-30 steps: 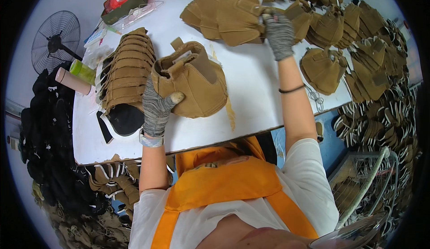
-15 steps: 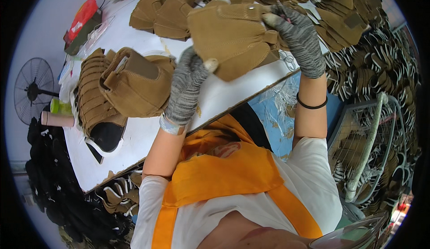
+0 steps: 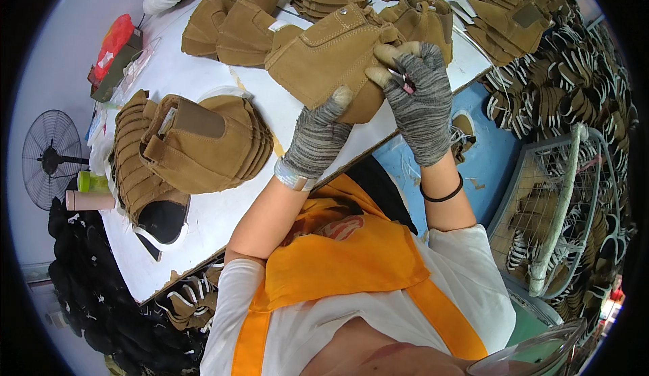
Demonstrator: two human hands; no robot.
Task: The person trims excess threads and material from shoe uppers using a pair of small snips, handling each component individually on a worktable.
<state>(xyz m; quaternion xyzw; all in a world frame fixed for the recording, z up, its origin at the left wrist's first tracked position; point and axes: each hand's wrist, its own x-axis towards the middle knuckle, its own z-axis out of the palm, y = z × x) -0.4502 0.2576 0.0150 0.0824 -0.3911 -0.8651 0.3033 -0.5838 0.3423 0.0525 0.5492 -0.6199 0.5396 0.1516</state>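
Note:
A brown suede shoe upper [image 3: 328,58] with pale stitching is held up over the white table. My left hand [image 3: 316,139], in a grey knit glove with bare fingertips, grips its lower edge, the thumb on the near face. At its right edge my right hand [image 3: 420,109], gloved alike, has thumb and fingers closed on the upper beside a small loop. A small reddish piece [image 3: 407,87] shows between the right hand's fingers; its kind is unclear. Just behind the held upper stands another brown upper [image 3: 429,21].
Stacked brown uppers [image 3: 209,143] lie left on the white table [image 3: 203,224], with more piles along its far side. A fan [image 3: 51,149] and a green-and-pink cup [image 3: 91,200] are at the left. On the right stand a wire basket [image 3: 541,207] and heaps of uppers [image 3: 541,99].
The right hand has come down and left, nearer my left hand. The held upper has shifted left and tilted, uncovering the upper behind it. My left hand has moved slightly right and down.

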